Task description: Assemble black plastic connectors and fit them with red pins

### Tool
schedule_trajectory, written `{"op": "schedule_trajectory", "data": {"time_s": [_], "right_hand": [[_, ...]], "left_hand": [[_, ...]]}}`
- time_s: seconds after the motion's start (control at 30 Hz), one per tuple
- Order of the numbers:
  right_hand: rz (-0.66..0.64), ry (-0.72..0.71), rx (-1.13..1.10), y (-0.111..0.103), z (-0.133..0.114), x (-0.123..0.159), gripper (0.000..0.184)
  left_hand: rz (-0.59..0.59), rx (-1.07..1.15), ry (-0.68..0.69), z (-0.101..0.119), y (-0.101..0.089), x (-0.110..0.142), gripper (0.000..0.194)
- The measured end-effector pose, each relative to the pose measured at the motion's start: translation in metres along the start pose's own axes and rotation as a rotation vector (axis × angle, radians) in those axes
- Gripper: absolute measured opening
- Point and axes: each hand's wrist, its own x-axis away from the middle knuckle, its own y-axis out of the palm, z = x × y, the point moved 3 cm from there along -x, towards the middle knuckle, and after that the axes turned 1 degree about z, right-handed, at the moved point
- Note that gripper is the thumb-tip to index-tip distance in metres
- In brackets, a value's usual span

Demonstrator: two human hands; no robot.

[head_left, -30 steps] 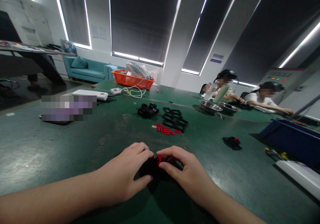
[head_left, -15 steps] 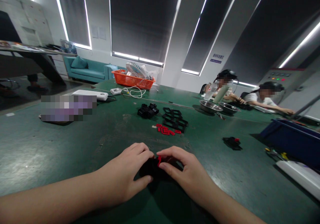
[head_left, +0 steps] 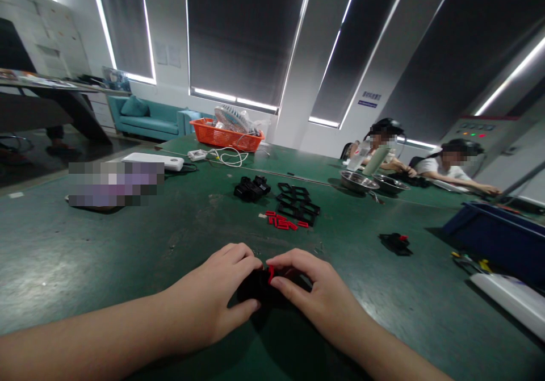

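Wall sign [head_left: 372,95] txt illeg., too blurry

The small clip [head_left: 271,274] is bright red, set against a black part [head_left: 252,284]; the loose loops [head_left: 292,226] share that red. Open frames [head_left: 293,197] and clustered blocks [head_left: 252,188] are black, and one assembly [head_left: 395,245] is black with a red spot. Dark green tabletop [head_left: 196,233], scuffed paler in patches; orange lattice basket [head_left: 227,138], teal sofa [head_left: 149,125], white charger [head_left: 196,155], navy bin [head_left: 498,239], pale green bottle [head_left: 376,160], silvery bowls [head_left: 360,181], charcoal blinds [head_left: 247,34]
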Motion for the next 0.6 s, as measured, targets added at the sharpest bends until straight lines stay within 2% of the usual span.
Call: {"op": "schedule_trajectory", "data": {"time_s": [0.6], "right_hand": [[-0.006, 0.004, 0.012, -0.0009, -0.0012, 0.0002, 0.02]], "left_hand": [[0.014, 0.016, 0.006, -0.0001, -0.0006, 0.0007, 0.029]]}}
